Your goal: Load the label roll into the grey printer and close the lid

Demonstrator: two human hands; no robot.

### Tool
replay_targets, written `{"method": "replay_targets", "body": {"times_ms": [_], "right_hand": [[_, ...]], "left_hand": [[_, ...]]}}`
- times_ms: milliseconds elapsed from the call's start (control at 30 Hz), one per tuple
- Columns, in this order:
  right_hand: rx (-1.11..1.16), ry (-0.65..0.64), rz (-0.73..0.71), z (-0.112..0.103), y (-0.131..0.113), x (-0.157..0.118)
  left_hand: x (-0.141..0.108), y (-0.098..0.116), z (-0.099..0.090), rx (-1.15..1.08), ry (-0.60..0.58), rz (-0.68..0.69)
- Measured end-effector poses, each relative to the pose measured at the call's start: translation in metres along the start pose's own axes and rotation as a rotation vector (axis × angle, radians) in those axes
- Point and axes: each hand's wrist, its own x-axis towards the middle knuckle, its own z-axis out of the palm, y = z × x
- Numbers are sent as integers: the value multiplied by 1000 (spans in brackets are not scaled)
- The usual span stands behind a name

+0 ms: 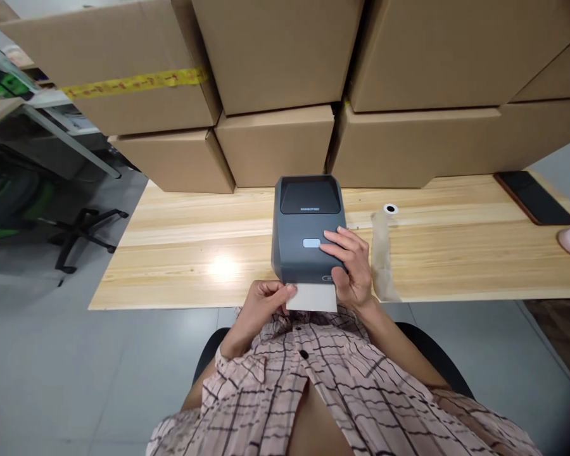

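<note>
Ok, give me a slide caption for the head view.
Left hand pinches white paper at the front of a dark printer; right hand rests on it.

Grey printer [297,227], white paper [312,297] at front

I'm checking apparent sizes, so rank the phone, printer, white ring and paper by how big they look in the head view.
1. Printer
2. Phone
3. Paper, counting only the part sticking out
4. White ring, clearly smallest

Real sizes may differ.
</note>
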Motion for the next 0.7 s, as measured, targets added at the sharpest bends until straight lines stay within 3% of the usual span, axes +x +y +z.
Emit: {"method": "replay_targets", "body": {"times_ms": [67,200,367,533,600,700], "right_hand": [[-4,-9,19,-2,-3,1],[-52,-55,34,-11,-14,12],[-219,-268,-96,-21,-33,36],[-350,-282,-204,-18,-43,44],[-285,-301,-149,-20,-39,41],[-71,-277,81,-31,-24,33]], "left_hand": [[5,2,1,-10,18,6],[9,-5,1,86,41,155],[10,-16,1,81,70,232],[9,-12,-6,2,171,345],[11,-4,-10,-15,295,414],[18,6,-15,16,462,513]]}}
